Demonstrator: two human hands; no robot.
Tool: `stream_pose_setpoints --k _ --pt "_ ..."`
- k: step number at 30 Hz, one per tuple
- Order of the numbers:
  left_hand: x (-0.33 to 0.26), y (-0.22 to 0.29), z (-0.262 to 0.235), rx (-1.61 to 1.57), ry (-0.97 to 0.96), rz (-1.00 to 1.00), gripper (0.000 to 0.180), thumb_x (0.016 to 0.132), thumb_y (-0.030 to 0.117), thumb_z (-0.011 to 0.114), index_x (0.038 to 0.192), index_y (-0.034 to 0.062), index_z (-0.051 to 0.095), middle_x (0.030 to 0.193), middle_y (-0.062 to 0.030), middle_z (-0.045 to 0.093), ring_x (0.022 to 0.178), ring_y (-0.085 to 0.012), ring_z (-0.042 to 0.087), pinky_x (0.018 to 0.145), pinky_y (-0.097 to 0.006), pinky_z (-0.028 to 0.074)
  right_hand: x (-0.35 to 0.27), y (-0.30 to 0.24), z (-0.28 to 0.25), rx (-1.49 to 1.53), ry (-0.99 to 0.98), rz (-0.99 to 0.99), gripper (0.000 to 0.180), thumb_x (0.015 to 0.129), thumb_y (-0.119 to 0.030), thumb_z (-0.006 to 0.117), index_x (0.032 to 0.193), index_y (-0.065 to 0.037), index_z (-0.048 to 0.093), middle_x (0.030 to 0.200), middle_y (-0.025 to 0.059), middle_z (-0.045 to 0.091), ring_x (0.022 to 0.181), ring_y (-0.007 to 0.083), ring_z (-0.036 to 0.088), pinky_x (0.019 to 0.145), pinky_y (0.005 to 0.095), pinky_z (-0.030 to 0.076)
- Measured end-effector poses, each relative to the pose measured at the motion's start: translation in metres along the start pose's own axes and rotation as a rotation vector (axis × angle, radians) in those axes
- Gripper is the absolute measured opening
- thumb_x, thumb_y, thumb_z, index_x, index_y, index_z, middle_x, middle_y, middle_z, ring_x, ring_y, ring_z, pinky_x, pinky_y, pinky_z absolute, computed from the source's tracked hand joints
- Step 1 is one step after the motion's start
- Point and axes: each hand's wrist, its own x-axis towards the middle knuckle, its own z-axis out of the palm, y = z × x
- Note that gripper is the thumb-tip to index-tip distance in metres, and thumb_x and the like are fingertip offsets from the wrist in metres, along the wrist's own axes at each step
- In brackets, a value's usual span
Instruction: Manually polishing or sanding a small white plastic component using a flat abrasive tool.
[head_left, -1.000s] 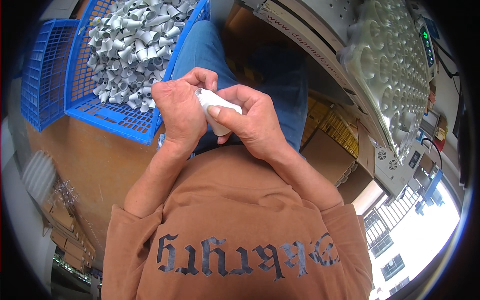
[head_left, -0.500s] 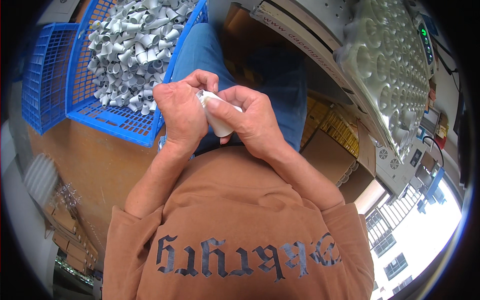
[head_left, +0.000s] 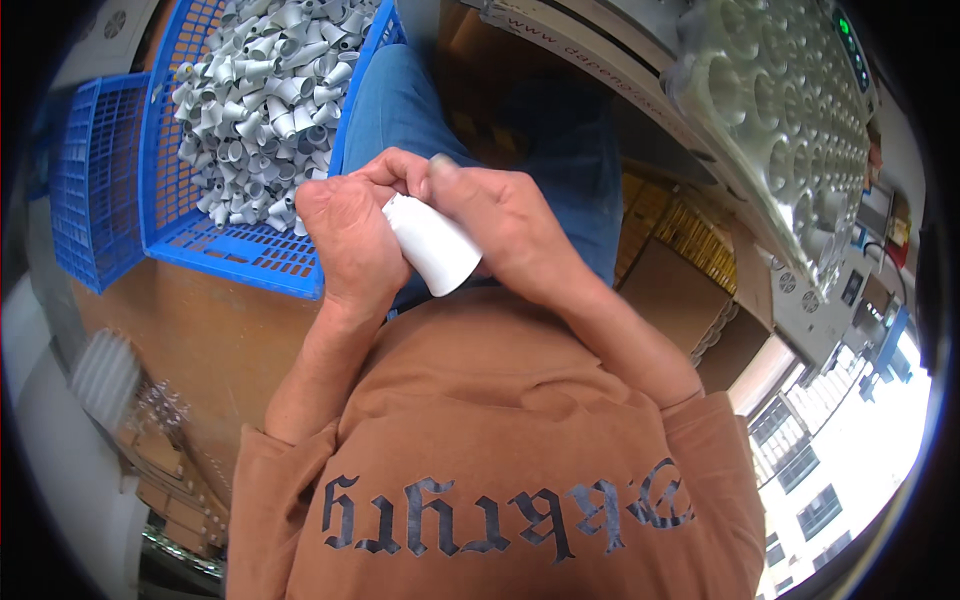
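A white, smooth cone-shaped piece (head_left: 434,246) is held between my two hands above my lap, its wide end slanting down toward my shirt. The narrow end has a ragged-looking edge. My left hand (head_left: 357,222) is closed around its left side, fingers curled over near the narrow end. My right hand (head_left: 505,220) is curled against its right side, fingers partly hidden behind it. The right thumb is raised by the narrow end, blurred by motion. Whether any thin bit is pinched there I cannot make out.
A blue plastic crate (head_left: 235,268) of many small grey-white cone pieces (head_left: 265,110) stands at my left knee, with another blue crate (head_left: 95,190) beside it. To the right are a clear dimpled plastic tray (head_left: 770,140) and an open cardboard box (head_left: 690,290).
My right thumb has lifted off the piece's side and moved up to its narrow end, uncovering more of the white surface. The view has shifted slightly.
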Motion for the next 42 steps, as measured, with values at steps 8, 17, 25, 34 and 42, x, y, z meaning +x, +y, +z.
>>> stream_pose_setpoints --k 8,17,25,34,42 --pt "0.0 0.004 -0.007 -0.202 -0.01 -0.071 0.028 0.082 0.007 0.038 0.059 -0.0077 0.04 0.073 -0.0237 0.058 0.055 -0.0202 0.053 0.046 -0.03 0.047 -0.014 0.007 -0.011 0.044 -0.267 -0.116 0.044 0.085 -0.03 0.072 0.111 0.003 0.06 0.096 0.0091 0.065 0.085 0.0132 0.064 0.074 0.0252 0.052" --pt "0.011 0.015 -0.006 0.621 -0.102 0.155 0.012 0.069 -0.002 0.04 0.072 -0.0064 0.051 0.075 -0.0166 0.06 0.066 -0.0232 0.057 0.064 -0.034 0.049 -0.014 0.008 -0.01 -0.432 -0.069 -0.362 0.055 0.074 -0.02 0.081 0.118 0.004 0.058 0.1 0.0099 0.067 0.091 0.0142 0.064 0.079 0.029 0.052" --pt "0.058 0.032 -0.053 1.143 0.229 0.187 0.022 0.07 -0.006 0.041 0.078 -0.0042 0.062 0.068 -0.0066 0.06 0.062 -0.0119 0.052 0.06 -0.028 0.043 -0.022 0.005 -0.015 0.128 -0.164 -0.047 0.053 0.075 -0.015 0.081 0.12 0.003 0.059 0.103 0.0092 0.066 0.093 0.0142 0.063 0.082 0.0276 0.053" --pt "0.014 0.024 -0.044 0.667 0.027 -0.059 0.025 0.066 -0.006 0.033 0.071 -0.0106 0.058 0.071 -0.0077 0.061 0.067 -0.0121 0.054 0.067 -0.024 0.044 -0.022 0.001 -0.016 0.27 -0.213 -0.037 0.058 0.075 -0.011 0.081 0.125 0.002 0.055 0.11 0.0086 0.063 0.101 0.014 0.061 0.089 0.0291 0.051" --pt "-0.036 0.025 -0.009 0.55 -0.035 -0.294 0.026 0.068 -0.004 0.036 0.076 -0.01 0.06 0.076 -0.0118 0.063 0.068 -0.014 0.054 0.065 -0.027 0.046 -0.016 0.013 -0.01 0.116 -0.151 -0.229 0.063 0.072 -0.011 0.084 0.127 0.0 0.054 0.117 0.0075 0.061 0.109 0.0149 0.058 0.097 0.0311 0.047"
